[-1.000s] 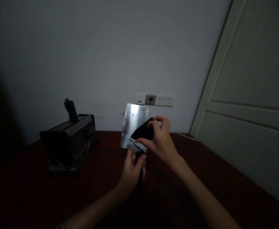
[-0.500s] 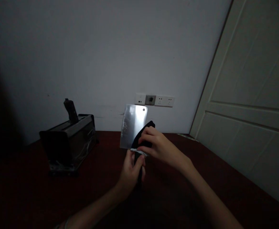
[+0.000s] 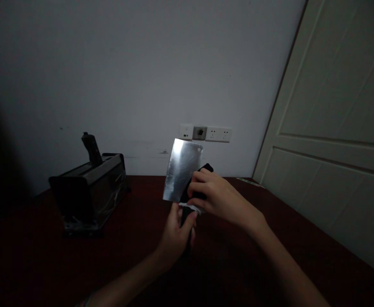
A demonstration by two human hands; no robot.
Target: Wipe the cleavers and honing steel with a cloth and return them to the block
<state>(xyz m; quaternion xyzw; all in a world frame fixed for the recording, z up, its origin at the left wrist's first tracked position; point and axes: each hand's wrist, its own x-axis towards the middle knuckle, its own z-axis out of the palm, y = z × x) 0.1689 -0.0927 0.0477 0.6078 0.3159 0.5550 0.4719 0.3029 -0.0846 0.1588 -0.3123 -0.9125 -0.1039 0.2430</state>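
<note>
A cleaver (image 3: pixel 182 170) stands with its broad shiny blade up, a small hole near the top right corner. My left hand (image 3: pixel 176 236) is closed around its dark handle (image 3: pixel 187 215), thumb in front. On the blade's right side, my right hand (image 3: pixel 214 192) pinches a soft-looking black cloth (image 3: pixel 208 167), pressed against the blade's lower right edge. A crumpled whitish strip (image 3: pixel 191 207) shows between the two hands, at the base of the blade. Whether it belongs to the cloth I cannot tell. The right fingertips are partly hidden behind the cloth.
A knife block (image 3: pixel 87 192) with dark ends and a black-handled tool (image 3: pixel 92 148) upright in it stands on the left of the dark red table (image 3: pixel 238 247). Wall sockets (image 3: pixel 205 133) sit behind the blade. A pale panelled door (image 3: pixel 331 149) is on the right.
The cleaver has shifted slightly right and turned, so the bright reflection now lies at its upper left. My right hand and the black cloth have moved slightly right too.
</note>
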